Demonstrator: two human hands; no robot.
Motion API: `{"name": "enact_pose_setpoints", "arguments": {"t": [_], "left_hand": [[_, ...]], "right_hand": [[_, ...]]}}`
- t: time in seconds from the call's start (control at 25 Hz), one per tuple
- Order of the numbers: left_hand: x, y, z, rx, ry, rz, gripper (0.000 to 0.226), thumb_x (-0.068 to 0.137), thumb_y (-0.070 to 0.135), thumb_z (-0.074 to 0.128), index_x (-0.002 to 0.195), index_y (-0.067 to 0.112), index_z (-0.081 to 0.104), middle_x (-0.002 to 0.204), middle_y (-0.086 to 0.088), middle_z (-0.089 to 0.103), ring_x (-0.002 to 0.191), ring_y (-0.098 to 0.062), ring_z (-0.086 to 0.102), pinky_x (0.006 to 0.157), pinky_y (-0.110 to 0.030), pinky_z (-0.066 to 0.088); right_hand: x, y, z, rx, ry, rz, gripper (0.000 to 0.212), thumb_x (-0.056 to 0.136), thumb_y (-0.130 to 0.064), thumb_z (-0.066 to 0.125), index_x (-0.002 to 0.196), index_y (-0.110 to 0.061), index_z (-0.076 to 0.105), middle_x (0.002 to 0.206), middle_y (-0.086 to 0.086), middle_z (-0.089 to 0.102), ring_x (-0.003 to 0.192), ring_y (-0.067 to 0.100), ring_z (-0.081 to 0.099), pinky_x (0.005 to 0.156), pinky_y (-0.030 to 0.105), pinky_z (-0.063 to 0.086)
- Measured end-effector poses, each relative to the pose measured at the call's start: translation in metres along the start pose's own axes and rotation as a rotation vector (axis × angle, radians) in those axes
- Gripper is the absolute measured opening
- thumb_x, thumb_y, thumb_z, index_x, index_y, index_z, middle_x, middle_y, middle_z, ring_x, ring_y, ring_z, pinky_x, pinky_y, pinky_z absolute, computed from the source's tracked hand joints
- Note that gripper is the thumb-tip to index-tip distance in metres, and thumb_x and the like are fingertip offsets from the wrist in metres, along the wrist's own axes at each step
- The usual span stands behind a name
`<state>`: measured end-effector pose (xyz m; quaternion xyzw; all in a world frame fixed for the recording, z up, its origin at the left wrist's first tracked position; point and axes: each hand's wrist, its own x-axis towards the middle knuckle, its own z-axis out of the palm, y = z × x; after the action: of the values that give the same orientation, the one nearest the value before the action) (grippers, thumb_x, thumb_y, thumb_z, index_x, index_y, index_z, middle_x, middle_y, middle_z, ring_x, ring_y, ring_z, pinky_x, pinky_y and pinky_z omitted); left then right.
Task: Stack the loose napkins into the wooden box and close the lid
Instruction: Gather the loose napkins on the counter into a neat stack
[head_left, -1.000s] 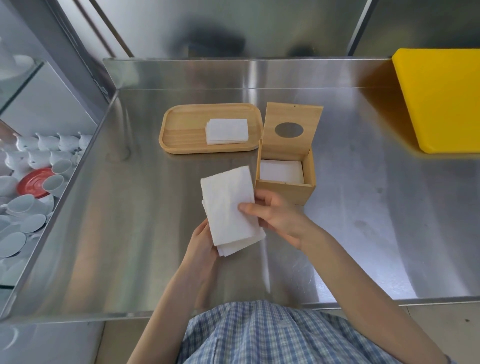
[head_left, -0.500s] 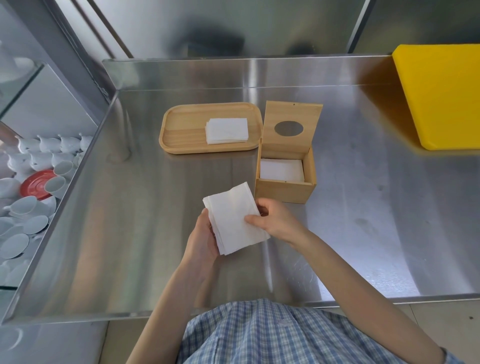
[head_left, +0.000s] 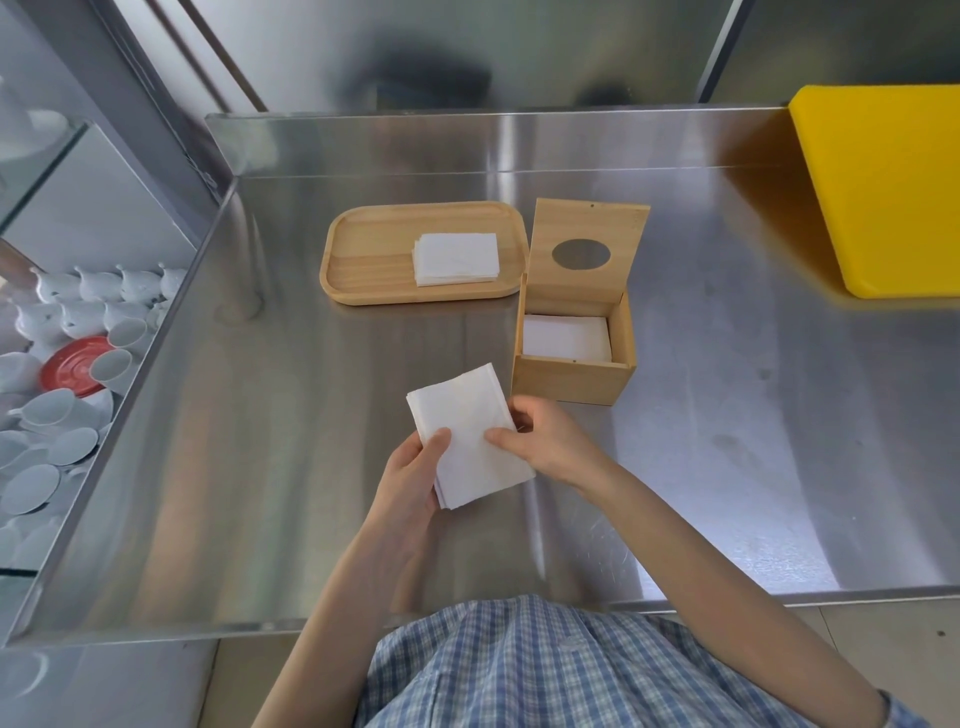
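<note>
Checked fabric, blue and white, fills the bottom centre of the frame, and two bare forearms reach up from it over the stainless steel counter (head_left: 260, 415). Just below the middle of the frame both hands hold a small stack of white napkins (head_left: 470, 439) above the counter: the left hand (head_left: 410, 480) grips its lower left edge, thumb lying on the top sheet, and the right hand (head_left: 545, 441) pinches the right edge, thumb on top and fingers curled behind (the stack is tilted, its far end leaning left). Just above and right of the hands stands the wooden box (head_left: 571, 371), its front wall close to the right hand's knuckles but not touching them. More white napkins (head_left: 566, 338) lie flat inside it. Its hinged lid (head_left: 589, 249) stands open and upright at the far side, showing an oval hole. Left of the lid, a rounded wooden tray (head_left: 374, 254) holds another pile of napkins (head_left: 456, 258) at its right end. At the upper right of the frame lies a yellow cutting board (head_left: 878, 187). Down the left edge, below counter level, white cups (head_left: 111, 301) and saucers crowd around a red saucer (head_left: 72, 364).
</note>
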<state>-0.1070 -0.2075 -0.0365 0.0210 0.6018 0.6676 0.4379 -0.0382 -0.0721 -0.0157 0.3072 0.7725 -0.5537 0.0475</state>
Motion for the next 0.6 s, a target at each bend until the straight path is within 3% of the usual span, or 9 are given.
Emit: {"name": "enact_pose_setpoints", "arguments": {"t": [0.16,0.28,0.44,0.6], "left_hand": [[0.001,0.002,0.001,-0.041,0.043,0.023,0.023,0.098,0.017,0.039,0.109,0.010,0.058,0.100,-0.006,0.067,0.086,-0.018,0.064,0.076,-0.034,0.050],[0.003,0.006,0.001,-0.118,0.051,0.063,0.023,0.098,0.018,0.039,0.107,0.012,0.059,0.101,-0.004,0.068,0.086,-0.016,0.065,0.078,-0.033,0.051],[0.005,0.012,0.004,-0.208,0.037,0.101,0.023,0.098,0.018,0.037,0.108,0.013,0.058,0.101,-0.002,0.067,0.083,-0.012,0.067,0.071,-0.026,0.056],[0.005,0.015,0.007,-0.274,-0.004,0.114,0.025,0.099,0.019,0.036,0.109,0.015,0.058,0.103,-0.002,0.068,0.084,-0.012,0.069,0.068,-0.024,0.059]], "right_hand": [[0.000,0.003,-0.001,-0.010,0.072,0.000,0.025,0.089,-0.024,0.058,0.109,-0.009,0.060,0.098,-0.003,0.060,0.088,0.013,0.054,0.067,0.019,0.042],[-0.001,0.005,-0.002,0.062,0.112,0.055,0.036,0.088,-0.032,0.059,0.119,-0.014,0.055,0.106,-0.003,0.057,0.096,0.011,0.053,0.077,0.020,0.042],[-0.007,0.002,-0.003,0.410,-0.098,0.192,0.044,0.089,-0.033,0.058,0.126,-0.010,0.052,0.125,0.007,0.060,0.101,0.014,0.058,0.085,0.026,0.049],[-0.009,0.004,0.003,0.467,-0.130,0.174,0.035,0.091,-0.028,0.056,0.120,-0.010,0.056,0.122,0.008,0.063,0.098,0.014,0.061,0.082,0.025,0.050]]}}
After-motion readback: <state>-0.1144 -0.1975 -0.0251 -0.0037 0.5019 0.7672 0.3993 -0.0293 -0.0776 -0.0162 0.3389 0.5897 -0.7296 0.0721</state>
